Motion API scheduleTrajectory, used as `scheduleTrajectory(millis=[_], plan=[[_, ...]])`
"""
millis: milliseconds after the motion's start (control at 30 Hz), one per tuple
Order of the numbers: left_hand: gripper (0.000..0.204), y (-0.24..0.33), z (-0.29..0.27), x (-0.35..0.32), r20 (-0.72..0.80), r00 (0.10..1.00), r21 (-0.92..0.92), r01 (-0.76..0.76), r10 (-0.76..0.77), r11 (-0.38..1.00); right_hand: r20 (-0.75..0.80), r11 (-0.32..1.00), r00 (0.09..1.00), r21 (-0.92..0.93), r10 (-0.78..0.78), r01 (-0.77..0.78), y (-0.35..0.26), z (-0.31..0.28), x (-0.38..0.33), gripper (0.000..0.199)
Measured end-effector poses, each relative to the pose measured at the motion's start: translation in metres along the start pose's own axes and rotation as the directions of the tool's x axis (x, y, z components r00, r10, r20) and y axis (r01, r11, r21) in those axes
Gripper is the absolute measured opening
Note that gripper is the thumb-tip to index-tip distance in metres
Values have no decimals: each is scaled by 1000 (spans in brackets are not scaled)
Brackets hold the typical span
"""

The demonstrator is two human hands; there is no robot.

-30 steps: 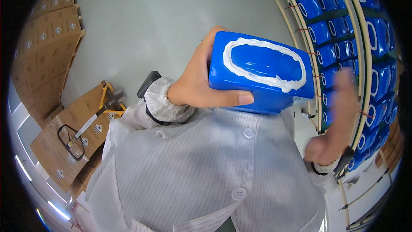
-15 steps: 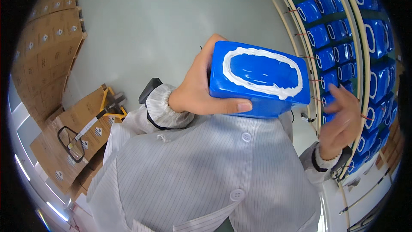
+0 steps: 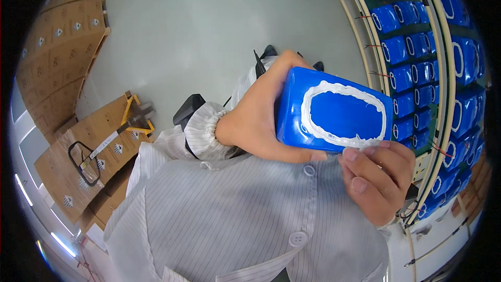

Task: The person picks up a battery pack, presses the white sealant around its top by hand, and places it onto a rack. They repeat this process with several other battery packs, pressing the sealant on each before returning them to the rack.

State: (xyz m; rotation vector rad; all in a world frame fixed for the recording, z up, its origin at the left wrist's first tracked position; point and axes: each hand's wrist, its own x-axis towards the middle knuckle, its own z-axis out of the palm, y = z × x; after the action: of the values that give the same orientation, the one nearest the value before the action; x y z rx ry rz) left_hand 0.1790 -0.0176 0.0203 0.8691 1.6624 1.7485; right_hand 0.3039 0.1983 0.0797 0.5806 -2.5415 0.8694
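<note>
A glossy blue battery pack (image 3: pixel 344 117) is held up in front of my chest, its upper face toward me. A rough oval ring of white paste (image 3: pixel 307 105) runs around that face. My left hand (image 3: pixel 261 112) is closed around the pack's left end, thumb along the near side and fingers over the far side. At the near right corner, my right hand (image 3: pixel 378 177) has its fingers curled, with the tips at the pack's edge beside the white ring. Whatever those fingers may pinch is hidden.
On the right, a pale-framed rack (image 3: pixel 443 73) carries several rows of similar blue packs (image 3: pixel 401 78) with white rings and red wires. Stacked brown cartons (image 3: pixel 68 42) stand at the left. Below them, a yellow-and-black pallet truck (image 3: pixel 133 120) is beside more cartons (image 3: pixel 62 177).
My right hand has come in from the right, from beside the rack to the pack's near right corner, its fingers now curled. My left hand has shifted the pack slightly right and nearer.
</note>
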Motion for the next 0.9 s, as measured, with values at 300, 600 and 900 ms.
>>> scheduleTrajectory(millis=[300,600,900], plan=[[89,0,0,-1,-2,1000,5,-28,28,1000,-9,998,1000,-55,18,-18,-2,-1,-2,42],[88,-1,-3,-1,-1,1000,11,-8,8,1000,-18,998,1000,-64,-19,18,1,2,-2,48],[94,-3,1,2,25,991,4,-135,135,991,89,978,989,162,117,-130,21,-34,3,54]])
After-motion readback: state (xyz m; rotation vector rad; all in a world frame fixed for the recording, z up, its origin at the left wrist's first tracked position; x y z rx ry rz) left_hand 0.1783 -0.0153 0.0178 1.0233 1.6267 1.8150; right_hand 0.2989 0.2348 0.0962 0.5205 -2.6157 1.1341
